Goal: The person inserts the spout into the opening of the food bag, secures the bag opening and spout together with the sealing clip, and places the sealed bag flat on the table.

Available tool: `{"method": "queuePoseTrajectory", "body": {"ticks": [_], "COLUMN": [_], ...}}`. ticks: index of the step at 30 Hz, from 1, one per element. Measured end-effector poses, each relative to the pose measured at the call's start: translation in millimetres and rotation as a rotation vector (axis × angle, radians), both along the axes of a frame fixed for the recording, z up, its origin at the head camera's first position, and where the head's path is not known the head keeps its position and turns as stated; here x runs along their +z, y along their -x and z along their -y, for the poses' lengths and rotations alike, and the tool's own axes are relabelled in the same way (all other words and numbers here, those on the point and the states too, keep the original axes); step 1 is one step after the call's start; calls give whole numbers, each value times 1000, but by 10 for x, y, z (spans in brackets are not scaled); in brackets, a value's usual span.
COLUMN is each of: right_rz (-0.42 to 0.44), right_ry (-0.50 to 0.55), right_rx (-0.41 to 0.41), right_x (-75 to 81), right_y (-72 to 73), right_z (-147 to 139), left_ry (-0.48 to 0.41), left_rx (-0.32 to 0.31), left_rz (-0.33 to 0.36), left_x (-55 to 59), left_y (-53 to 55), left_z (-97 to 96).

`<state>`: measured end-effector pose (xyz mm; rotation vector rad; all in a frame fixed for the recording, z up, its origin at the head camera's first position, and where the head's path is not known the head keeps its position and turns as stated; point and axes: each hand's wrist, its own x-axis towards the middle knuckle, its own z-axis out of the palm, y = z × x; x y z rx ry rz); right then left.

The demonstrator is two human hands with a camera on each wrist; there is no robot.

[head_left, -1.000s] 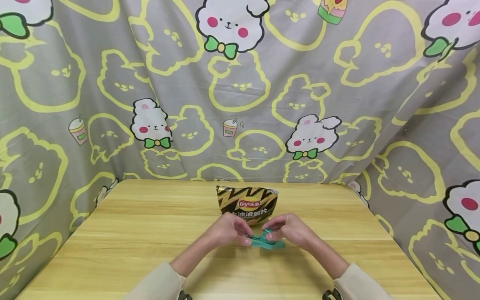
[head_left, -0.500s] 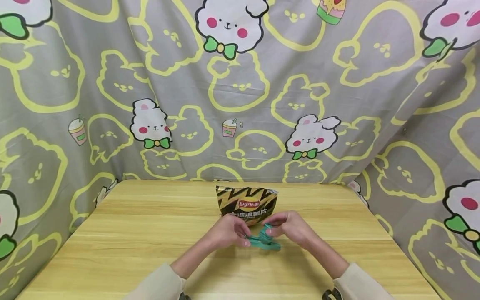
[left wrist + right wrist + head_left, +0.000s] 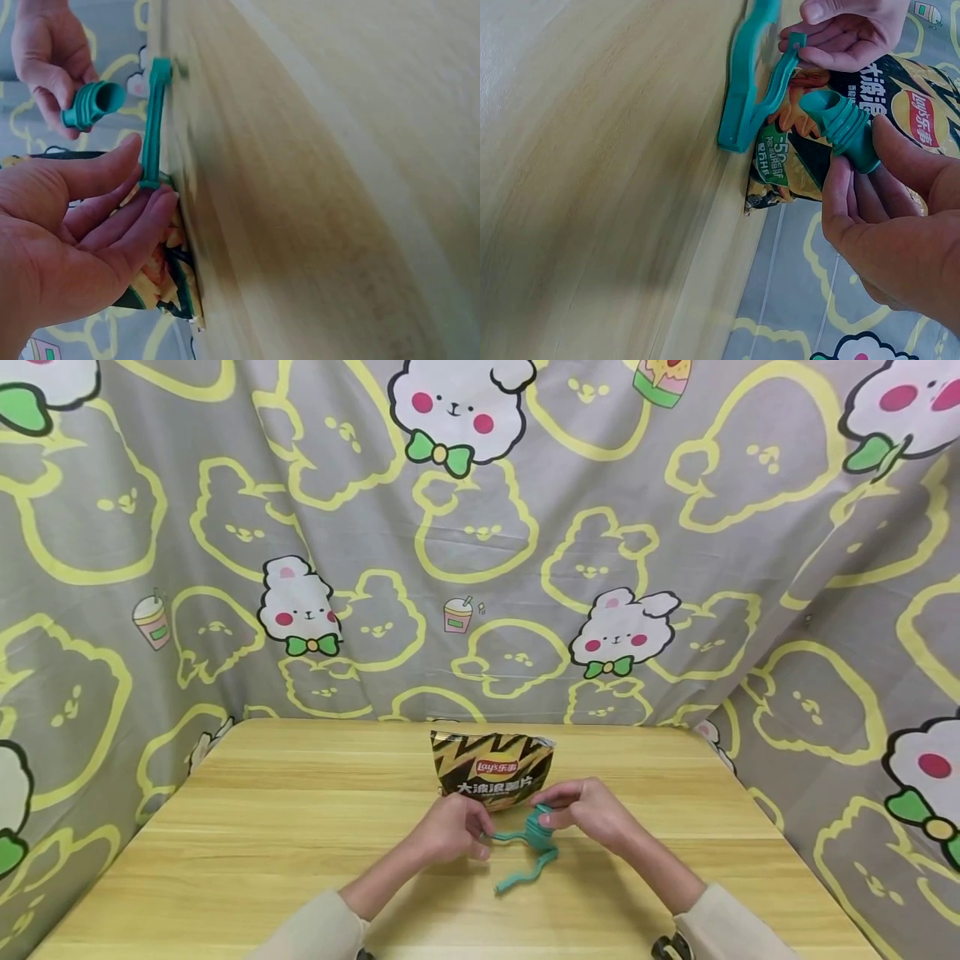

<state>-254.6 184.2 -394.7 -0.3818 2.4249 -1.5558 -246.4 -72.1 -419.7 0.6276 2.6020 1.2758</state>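
A teal bag clip (image 3: 525,878) stands hinged open, its two long arms spread in a V over the table. My left hand (image 3: 448,831) holds the end of the upper arm at its fingertips; the lower arm points toward me. My right hand (image 3: 592,810) pinches a ribbed teal spout (image 3: 844,129) between thumb and fingers, its round mouth facing left. In both wrist views a gap shows between the spout and the clip arms (image 3: 154,124). Behind the hands a black-and-gold Lay's chip bag (image 3: 497,767) stands upright, its lower edge partly hidden.
The wooden table (image 3: 262,827) extends around both hands, its far edge just behind the chip bag. Grey cloth (image 3: 480,560) with cartoon prints hangs at the back and along both sides.
The clip's arms have come apart, and the lower arm has swung toward me. My right hand has lifted slightly with the spout; my left hand has stayed nearly in place.
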Motion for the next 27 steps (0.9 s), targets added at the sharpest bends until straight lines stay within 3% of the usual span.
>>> {"method": "queuePoseTrajectory", "body": {"ticks": [8, 22, 27], "right_rz": [13, -1, -7], "right_ry": [21, 5, -2], "right_rx": [9, -19, -20], "right_x": [-5, -43, -28], "right_y": [-5, -11, -23], "right_z": [-26, -75, -86], "left_ry": [21, 100, 113], "left_rx": [-2, -17, -14], "left_rz": [-16, -27, -61], "left_x": [-76, -52, 1], "left_y": [8, -80, -77], "left_z": [-1, -75, -52]}}
